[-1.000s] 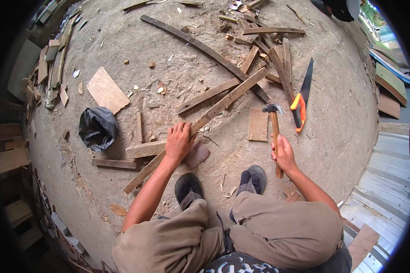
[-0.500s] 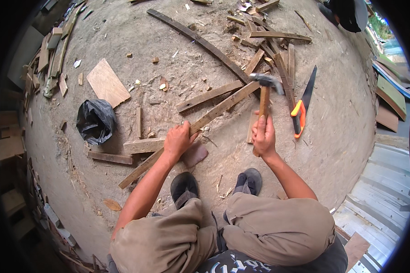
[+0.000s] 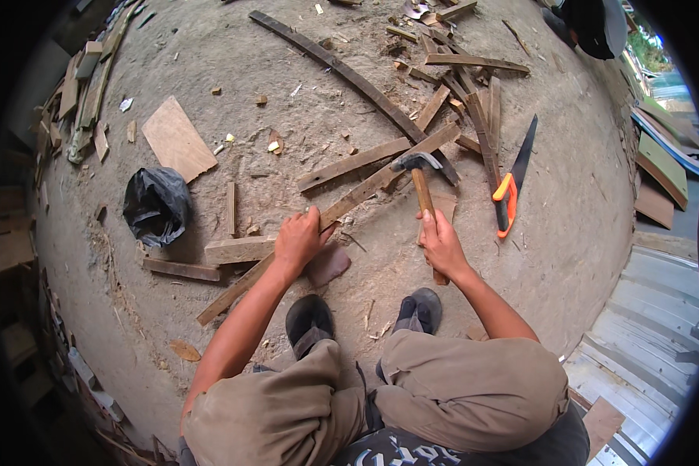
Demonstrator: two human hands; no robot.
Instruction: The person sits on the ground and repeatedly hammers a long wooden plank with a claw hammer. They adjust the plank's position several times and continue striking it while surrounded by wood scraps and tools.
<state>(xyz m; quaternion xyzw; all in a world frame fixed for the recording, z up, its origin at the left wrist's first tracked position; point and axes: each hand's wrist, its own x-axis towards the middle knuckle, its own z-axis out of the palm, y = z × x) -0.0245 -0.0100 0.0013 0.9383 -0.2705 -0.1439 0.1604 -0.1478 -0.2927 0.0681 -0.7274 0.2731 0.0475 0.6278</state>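
Note:
My left hand is wrapped round a long wooden strip that slants from near my left foot up to the far right. My right hand grips the wooden handle of a claw hammer. The hammer's metal head lies at the strip's far part, seemingly touching it. Under that far end runs a long dark wooden batten, and a shorter piece of wood lies alongside. By my left hand, the strip passes over a short wooden block.
To the right lies a handsaw with an orange and black handle. A black plastic bag and a plywood piece are at left. Scrap wood is heaped at the far right; metal sheeting lies at the right edge.
The hammer has swung down and left, from raised and blurred to its head at the strip. My left hand keeps its hold on the strip.

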